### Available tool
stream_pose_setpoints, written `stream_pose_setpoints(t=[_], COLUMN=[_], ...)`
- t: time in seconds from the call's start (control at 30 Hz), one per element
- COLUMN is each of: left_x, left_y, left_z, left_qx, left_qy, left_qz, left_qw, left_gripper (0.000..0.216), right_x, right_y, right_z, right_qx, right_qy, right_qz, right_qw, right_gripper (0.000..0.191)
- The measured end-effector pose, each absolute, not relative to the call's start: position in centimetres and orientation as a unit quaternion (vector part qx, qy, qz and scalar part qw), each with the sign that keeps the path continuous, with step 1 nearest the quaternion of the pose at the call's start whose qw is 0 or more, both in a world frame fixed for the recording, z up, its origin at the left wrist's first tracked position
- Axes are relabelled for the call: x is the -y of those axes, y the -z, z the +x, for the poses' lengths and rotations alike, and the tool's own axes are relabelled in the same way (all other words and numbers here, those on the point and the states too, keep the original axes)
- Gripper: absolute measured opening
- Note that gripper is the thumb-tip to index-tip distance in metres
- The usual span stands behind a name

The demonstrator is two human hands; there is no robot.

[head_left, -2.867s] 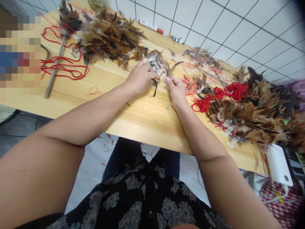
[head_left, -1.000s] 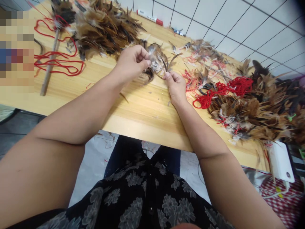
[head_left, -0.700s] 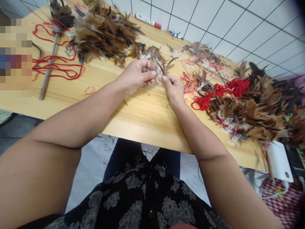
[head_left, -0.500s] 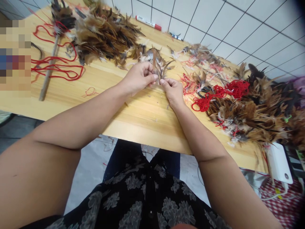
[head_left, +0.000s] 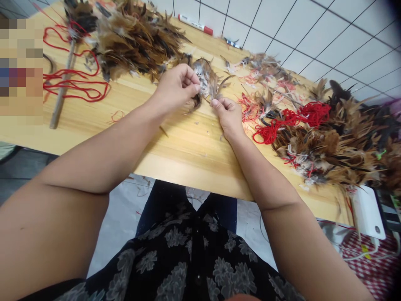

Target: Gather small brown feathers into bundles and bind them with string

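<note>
The right grip (head_left: pixel 230 113) pinches a few slim feathers (head_left: pixel 218 88) between thumb and forefinger; the left grip (head_left: pixel 179 87) is curled, thumb near fingertips, though whether it holds anything cannot be told. A small feather pile (head_left: pixel 203 77) lies on the worktop (head_left: pixel 194 146) just beyond both. Gathering looks partial: few are in hand, more lie loose there. Farther beyond, a red-capped marker (head_left: pixel 194 24) bears illegible print.
</note>
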State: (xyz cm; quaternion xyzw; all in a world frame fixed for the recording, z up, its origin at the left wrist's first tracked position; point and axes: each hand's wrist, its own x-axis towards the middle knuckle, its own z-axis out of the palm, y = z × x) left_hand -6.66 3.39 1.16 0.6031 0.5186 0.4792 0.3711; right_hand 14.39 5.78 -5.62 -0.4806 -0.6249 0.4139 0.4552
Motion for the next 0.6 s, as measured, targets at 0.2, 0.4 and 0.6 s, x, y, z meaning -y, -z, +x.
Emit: stream_pose_setpoints(t=[0.2,0.4,0.6], left_x=[-3.3,-4.9,-4.2], left_y=[-3.2,-0.4,-0.1], left_z=[-8.9,-8.4,-8.5], left_qx=[-0.601,-0.596,-0.549], left_qy=[-0.189,-0.137,-0.201], left_qz=[0.745,0.763,0.771], left_qw=[0.220,0.210,0.251], left_gripper=[0.015,0.040,0.037], right_x=[-5.9,-5.6,-5.6], right_y=[5.7,5.3,5.2], right_z=[14.4,14.2,14.3], right_qx=[0.615,0.613,0.621], right_qy=[-0.419,-0.410,-0.404], right_qz=[-0.481,-0.488,-0.487], right_qw=[0.463,0.466,0.463], right_gripper=[0.052,0.060,0.064])
